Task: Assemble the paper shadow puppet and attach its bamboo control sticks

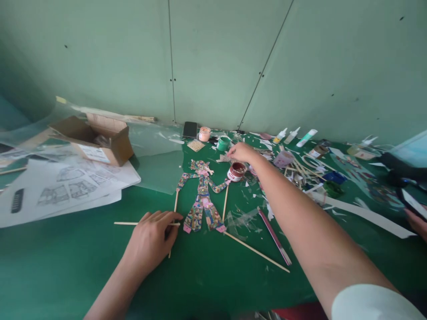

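A flat, jointed paper puppet [203, 191] with a colourful pattern lies on the green tabletop, thin wooden sticks attached at its arms and one foot. Left of its legs, my left hand [153, 233] rests with curled fingers on a wooden stick [125, 223] lying crosswise, which crosses the puppet's left arm stick [176, 202]. Past the puppet's other arm, my right hand [243, 153] reaches down, fingertips together beside a small beige piece [224, 158]; what they pinch is hidden. Just in front of that hand stands an uncapped jar of dark red paint [237, 172].
At left, a cardboard box [103, 144] sits on printed sheets [80, 182]. Behind are a green paint jar [223, 143], a peach jar [204, 134] and a phone [190, 130]. Scraps, sticks and glue bottles [292, 135] clutter the right, where another person's hand [416, 224] shows.
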A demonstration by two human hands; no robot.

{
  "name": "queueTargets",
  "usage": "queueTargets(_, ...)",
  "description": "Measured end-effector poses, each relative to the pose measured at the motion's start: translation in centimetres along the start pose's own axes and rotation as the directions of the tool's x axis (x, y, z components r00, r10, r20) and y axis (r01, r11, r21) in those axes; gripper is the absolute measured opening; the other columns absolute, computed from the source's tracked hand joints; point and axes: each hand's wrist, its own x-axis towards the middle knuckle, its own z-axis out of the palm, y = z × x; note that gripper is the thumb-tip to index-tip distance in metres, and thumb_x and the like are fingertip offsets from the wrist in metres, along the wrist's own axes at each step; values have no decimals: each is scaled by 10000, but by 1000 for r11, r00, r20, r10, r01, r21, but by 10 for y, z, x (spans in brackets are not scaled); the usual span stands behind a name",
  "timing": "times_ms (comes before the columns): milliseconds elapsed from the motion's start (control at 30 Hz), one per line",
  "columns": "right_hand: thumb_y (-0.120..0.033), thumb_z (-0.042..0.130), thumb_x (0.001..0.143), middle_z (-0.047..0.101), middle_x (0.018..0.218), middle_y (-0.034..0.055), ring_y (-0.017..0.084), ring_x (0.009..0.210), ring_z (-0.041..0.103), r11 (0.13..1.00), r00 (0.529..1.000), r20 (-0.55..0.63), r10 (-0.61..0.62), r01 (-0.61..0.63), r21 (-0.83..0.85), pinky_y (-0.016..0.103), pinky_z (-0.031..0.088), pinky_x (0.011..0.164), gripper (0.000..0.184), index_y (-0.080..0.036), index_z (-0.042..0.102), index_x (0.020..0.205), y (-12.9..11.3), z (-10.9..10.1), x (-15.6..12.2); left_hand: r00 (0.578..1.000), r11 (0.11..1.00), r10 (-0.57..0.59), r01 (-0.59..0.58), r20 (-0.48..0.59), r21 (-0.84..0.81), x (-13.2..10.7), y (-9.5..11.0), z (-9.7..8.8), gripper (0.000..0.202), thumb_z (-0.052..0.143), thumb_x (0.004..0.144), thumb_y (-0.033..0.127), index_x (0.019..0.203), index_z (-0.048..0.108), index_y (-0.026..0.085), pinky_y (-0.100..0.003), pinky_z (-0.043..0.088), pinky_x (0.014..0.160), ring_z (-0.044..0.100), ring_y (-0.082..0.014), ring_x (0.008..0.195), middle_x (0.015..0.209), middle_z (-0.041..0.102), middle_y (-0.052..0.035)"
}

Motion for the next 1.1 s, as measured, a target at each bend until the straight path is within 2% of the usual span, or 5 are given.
queueTargets(267,-118,643,727,765,814,112,185,713,666,994,996,14,89,-90,54,241,448,673,185,-118,795,834,0,15,9,1000,999,3,-3,-3,-34,0,-1,1,208,505,864,178,898,699,246,-316,409,688,630,-180,708,799,716,-5)
queueTargets(400,-100,602,725,733,687,59,135,569,600,991,996,28,88,-90,97,229,419,580,244,-107,793,876,0,16,8,1000,999,8,-8,4,-35,-1,-1,1,201,518,868,159,890,695,252,-317,401,681,628,-182,705,796,710,6)
queueTargets(567,-135,542,795,736,706,11,114,538,555,990,1000,13,28,-29,141,233,421,579,356,-160,766,1070,0,13,8,1000,999,17,-17,-8,-35,0,1,0,199,527,854,151,877,698,250,-314,404,668,622,-174,675,778,709,7)
queueTargets(700,-167,661,755,762,782,39,134,643,613,992,999,33,-20,16,128,231,446,647,186,-148,802,875,3,14,15,1000,999,10,-10,-5,-35,1,2,0,204,522,849,146,872,697,248,-317,408,675,627,-175,683,790,716,5)
queueTargets(1100,-163,646,800,767,859,63,134,704,632,993,992,50,-112,111,33,217,422,650,136,-138,772,845,3,17,18,1000,999,26,-26,-11,-28,1,-1,2,200,517,857,148,869,691,245,-317,405,677,626,-182,684,795,715,3)
